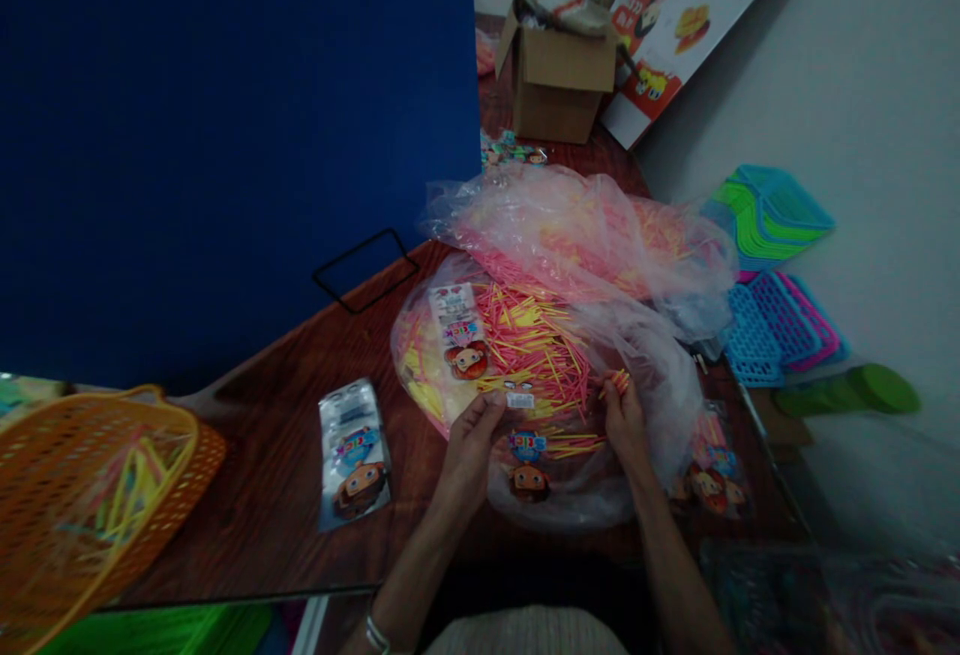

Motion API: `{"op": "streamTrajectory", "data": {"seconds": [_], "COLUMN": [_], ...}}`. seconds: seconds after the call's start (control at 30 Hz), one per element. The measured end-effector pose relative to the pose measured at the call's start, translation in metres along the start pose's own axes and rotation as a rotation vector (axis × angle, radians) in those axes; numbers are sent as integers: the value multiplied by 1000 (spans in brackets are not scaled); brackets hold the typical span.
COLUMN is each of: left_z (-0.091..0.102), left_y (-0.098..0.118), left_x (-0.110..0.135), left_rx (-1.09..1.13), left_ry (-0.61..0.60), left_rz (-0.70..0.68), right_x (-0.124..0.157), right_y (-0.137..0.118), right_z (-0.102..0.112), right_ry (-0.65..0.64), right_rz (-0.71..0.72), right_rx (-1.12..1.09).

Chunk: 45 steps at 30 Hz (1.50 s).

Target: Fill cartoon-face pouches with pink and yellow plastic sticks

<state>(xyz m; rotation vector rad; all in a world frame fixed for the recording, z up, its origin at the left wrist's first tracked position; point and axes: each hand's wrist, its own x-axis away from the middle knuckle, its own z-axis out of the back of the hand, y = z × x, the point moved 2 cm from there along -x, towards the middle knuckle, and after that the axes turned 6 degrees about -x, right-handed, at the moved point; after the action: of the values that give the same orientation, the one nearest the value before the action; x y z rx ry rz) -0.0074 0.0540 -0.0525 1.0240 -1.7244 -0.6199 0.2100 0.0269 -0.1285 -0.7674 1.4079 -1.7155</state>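
On the brown table [285, 495] lies a clear plastic bag [645, 355] spread open under a heap of thin pink and yellow sticks [532, 340]. My left hand [472, 440] grips the top edge of a small printed cartoon packet [527, 455]. My right hand [624, 413] pinches a small bunch of sticks at the packet's right side. A second printed packet [459, 328] rests on the stick heap, and a third packet [353, 453] lies flat on the table to the left.
An orange mesh basket [82, 495] with sticks stands at the left. A blue panel [225, 135] rises behind the table. Another bag of sticks [592, 230], a cardboard box [559, 80], stacked coloured plastic trays [772, 220] and more packets [712, 475] sit at back and right.
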Motion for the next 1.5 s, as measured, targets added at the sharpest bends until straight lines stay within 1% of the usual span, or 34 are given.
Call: {"op": "streamTrajectory", "data": {"seconds": [0.1,0.23,0.37,0.5,0.6,0.7,0.77,0.8,0.9,0.97,1.03,1.1,1.23,1.3,1.37,1.4,1.43,1.5], "left_z": [-2,-6,-4,-6,-10,-15,-19,-22,-30,-35,-39,-38,-31,-30,-30,-31,-32,-32], "left_y": [2,5,4,7,11,13,14,14,16,19,22,26,33,36,36,35,34,32], "left_x": [-1,-5,-8,-11,-14,-19,-21,-22,-23,-22,-22,-20,-13,-8,-3,-1,-1,-1], "left_rx": [44,115,193,197,181,128,92,73,-7,-81,-189,-357,-803,-952,-1002,-999,-988,-954], "left_ry": [25,49,55,49,20,-20,-56,-72,-99,-152,-240,-282,-208,-211,-269,-293,-302,-283], "left_rz": [18,65,109,133,125,122,131,134,122,107,67,-20,-283,-445,-591,-638,-657,-618], "right_x": [2,4,7,12,16,19,22,23,24,24,23,21,21,21,21,21,21,21], "right_y": [1,-5,-20,-36,-43,-48,-54,-57,-67,-72,-77,-79,-84,-87,-89,-90,-91,-92], "right_z": [0,2,3,3,-1,-8,-12,-13,-16,-18,-18,-17,-18,-19,-22,-23,-25,-27], "right_ry": [-3,4,21,27,-29,-133,-200,-226,-276,-291,-270,-240,-214,-218,-216,-210,-204,-198], "right_rz": [-7,-10,-20,-88,-135,-154,-126,-93,59,206,367,489,617,663,701,716,730,749], "right_rx": [10,18,7,-127,-222,-279,-257,-209,49,230,396,548,760,815,844,851,850,834]}}
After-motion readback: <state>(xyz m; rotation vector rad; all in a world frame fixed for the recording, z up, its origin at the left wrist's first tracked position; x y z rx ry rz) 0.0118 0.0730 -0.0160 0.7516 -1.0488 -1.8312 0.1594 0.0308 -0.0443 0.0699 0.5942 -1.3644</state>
